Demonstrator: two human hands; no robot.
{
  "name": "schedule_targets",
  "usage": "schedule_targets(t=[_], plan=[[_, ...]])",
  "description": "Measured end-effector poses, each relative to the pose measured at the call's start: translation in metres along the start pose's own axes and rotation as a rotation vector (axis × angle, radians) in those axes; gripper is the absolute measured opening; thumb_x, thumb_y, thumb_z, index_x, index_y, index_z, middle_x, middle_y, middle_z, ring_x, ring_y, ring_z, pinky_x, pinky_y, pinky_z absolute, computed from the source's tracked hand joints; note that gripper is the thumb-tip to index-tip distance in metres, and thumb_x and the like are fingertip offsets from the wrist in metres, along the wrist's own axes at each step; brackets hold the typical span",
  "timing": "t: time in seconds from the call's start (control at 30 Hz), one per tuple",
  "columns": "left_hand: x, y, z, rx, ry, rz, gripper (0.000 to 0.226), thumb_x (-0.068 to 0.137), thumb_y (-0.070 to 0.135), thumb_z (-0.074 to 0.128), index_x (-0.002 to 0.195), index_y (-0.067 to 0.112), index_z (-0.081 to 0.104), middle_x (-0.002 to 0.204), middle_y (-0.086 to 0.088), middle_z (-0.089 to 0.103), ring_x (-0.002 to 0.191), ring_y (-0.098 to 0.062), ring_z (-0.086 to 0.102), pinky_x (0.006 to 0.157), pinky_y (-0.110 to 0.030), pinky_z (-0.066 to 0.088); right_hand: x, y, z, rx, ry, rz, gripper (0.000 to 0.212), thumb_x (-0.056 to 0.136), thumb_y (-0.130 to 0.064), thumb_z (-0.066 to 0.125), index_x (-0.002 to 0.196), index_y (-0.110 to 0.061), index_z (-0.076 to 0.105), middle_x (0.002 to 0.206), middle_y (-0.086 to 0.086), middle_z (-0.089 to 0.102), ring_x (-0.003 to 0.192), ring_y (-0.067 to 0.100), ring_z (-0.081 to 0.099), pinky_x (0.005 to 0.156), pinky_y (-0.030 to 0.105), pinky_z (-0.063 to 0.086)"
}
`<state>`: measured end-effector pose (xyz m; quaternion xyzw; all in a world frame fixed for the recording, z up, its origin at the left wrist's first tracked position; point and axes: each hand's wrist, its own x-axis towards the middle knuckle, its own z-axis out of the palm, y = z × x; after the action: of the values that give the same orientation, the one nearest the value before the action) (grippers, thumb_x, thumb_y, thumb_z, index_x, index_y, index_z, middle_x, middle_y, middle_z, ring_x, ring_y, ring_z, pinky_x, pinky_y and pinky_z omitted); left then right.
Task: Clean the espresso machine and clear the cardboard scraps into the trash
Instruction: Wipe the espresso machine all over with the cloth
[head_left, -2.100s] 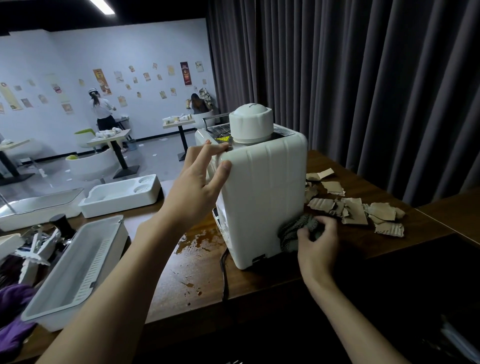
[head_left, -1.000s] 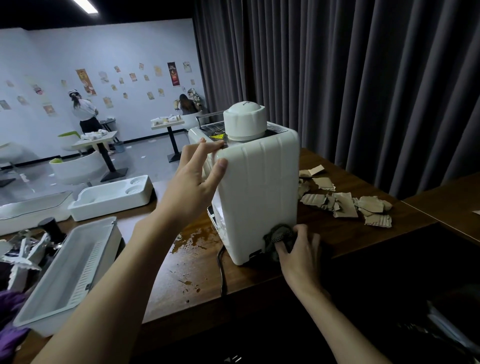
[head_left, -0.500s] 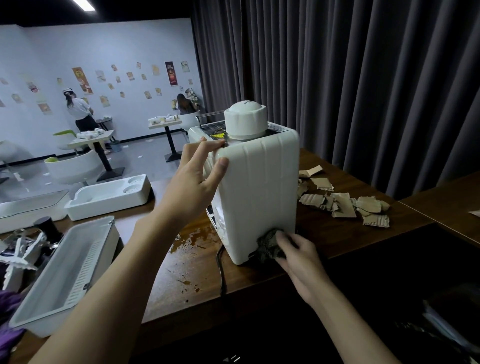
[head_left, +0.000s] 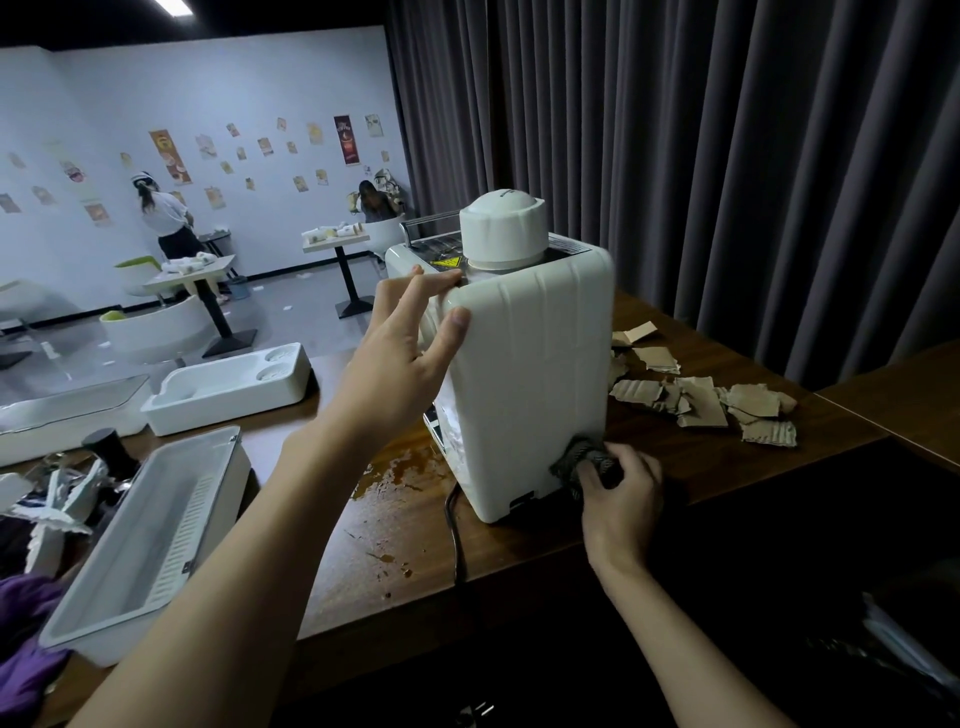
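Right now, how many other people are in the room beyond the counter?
2. A standing person faces the poster wall beside the left table; a second person is behind the far table, near the curtain. Others may be hidden behind the espresso machine.

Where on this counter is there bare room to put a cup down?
Bare wood lies between the cardboard scraps and the near edge of the counter, beside the right hand. Another spotted strip runs between the long white bin and the cord, below the spill. The left end is crowded.
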<state>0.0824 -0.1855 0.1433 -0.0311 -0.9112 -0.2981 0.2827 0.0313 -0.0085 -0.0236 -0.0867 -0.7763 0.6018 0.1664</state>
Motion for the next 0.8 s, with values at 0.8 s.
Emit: schedule_targets(t=[0.8], plan=[[0.003,-0.008,0.003,-0.051,-0.009,0.041,0.029,0.099,0.057,0.042,0.127,0.052,0.042,0.127,0.011,0.034,0.116,-0.011,0.045,0.098,-0.037,0.046,-0.015,-0.001,0.013,-0.027,0.131,-0.253,0.040,0.078,0.004,0.074,0.117,-0.002,0.067,0.119,0.013,0.058,0.110,0.027,0.059,0.091,0.026,0.046]])
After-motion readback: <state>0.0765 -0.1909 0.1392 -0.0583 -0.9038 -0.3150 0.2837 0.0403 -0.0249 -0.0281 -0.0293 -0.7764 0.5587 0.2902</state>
